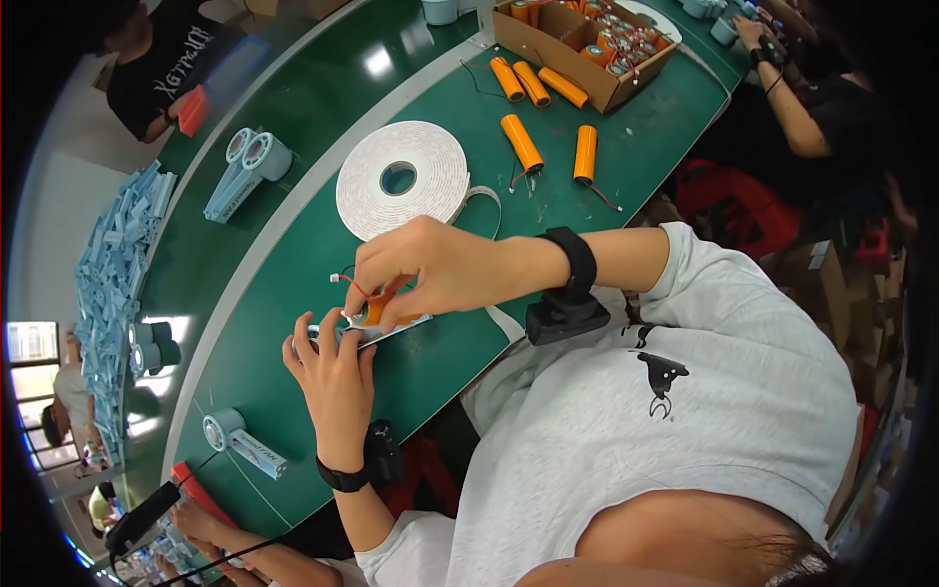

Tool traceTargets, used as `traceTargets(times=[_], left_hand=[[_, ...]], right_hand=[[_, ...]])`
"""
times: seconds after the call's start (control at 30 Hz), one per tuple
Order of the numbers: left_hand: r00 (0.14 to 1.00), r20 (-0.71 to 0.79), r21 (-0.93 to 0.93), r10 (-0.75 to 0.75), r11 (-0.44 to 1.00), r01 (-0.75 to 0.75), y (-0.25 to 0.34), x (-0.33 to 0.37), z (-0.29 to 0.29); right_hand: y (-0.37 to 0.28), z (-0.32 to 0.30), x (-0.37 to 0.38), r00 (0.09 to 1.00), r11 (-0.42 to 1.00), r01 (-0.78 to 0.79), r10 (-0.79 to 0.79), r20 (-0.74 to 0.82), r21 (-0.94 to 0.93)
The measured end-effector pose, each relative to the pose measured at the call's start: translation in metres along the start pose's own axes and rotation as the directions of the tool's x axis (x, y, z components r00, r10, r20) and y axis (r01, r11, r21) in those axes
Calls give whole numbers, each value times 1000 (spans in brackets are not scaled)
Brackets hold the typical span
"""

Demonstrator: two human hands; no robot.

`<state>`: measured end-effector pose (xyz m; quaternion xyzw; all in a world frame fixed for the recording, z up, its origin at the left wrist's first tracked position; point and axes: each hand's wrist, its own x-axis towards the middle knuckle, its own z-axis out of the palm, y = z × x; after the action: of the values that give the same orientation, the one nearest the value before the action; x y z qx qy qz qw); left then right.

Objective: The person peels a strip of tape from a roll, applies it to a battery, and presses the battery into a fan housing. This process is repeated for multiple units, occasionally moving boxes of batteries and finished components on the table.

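My right hand (pixel 430 269) pinches an orange cylindrical battery (pixel 375 312) with a red wire that ends in a small white plug (pixel 335 278). The battery sits tilted over a light blue plastic casing (pixel 399 331), which my left hand (pixel 333 377) grips with bent fingers. Much of the casing is hidden under both hands, so I cannot tell how far the battery is inside it. Just beyond my right hand lies a big roll of white double-sided tape (pixel 430 157), its loose end (pixel 486 201) curling off to the right.
Several orange batteries (pixel 521 144) lie at the far right, near a cardboard box (pixel 558 44) of more batteries. Light blue fan casings (pixel 256 161) stand on the conveyor beyond a grey rail (pixel 256 230), beside a heap of blue parts (pixel 115 284). A fan casing (pixel 230 430) lies left. Co-workers sit nearby.
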<state>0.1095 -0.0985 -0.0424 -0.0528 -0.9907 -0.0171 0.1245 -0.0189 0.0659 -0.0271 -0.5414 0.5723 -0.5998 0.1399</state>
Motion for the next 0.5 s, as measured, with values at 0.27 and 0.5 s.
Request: traceTargets(times=[0.27,0.5], left_hand=[[965,-106,-508,-239,847,154,-8,-5,7],[819,-73,-880,-570,423,216,-10,-5,13]], right_hand=[[2,12,-7,982,939,101,-40,187,-330],[3,30,17,910,768,200,85,406,-608]])
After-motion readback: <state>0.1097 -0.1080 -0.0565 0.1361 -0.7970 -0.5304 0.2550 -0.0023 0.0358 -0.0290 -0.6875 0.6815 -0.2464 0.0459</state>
